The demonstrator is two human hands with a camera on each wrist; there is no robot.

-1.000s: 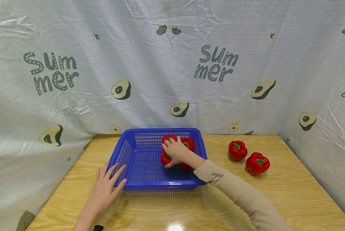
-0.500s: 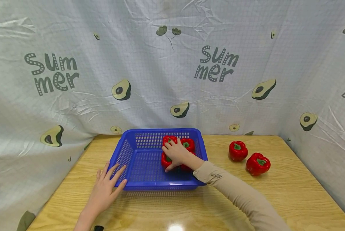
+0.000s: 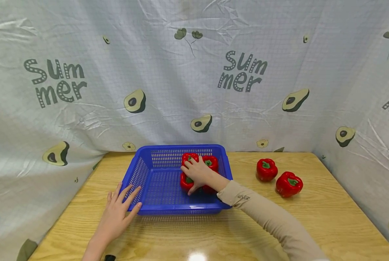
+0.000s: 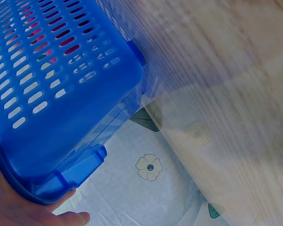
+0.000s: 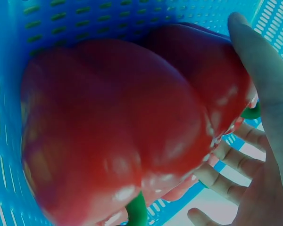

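My left hand (image 3: 114, 217) rests at the front left corner of a blue plastic basket (image 3: 181, 207), its fingers spread over the rim. In the left wrist view, its fingertips show at the rim (image 4: 19, 186). Inside the basket, my right hand (image 3: 199, 173) lies over a front red bell pepper (image 3: 185, 184), with its fingers and thumb spread loosely about it. More bell peppers sit close around the hand, one at the back right (image 3: 213, 161). The right wrist view has a large bell pepper (image 5: 108, 122) in front, with straight fingers (image 5: 240, 162) beyond it.
To the right of the basket, two more red bell peppers (image 3: 267, 170) lie on the wooden table (image 3: 256, 224). A printed cloth (image 3: 168, 90) hangs behind and at both sides. A small dark object (image 3: 110, 257) shows at the front edge of view, beside the left wrist.
My right thumb has shifted slightly toward the front right, away from the front left bell pepper. My left hand, the basket and the peppers on the table stay in place.
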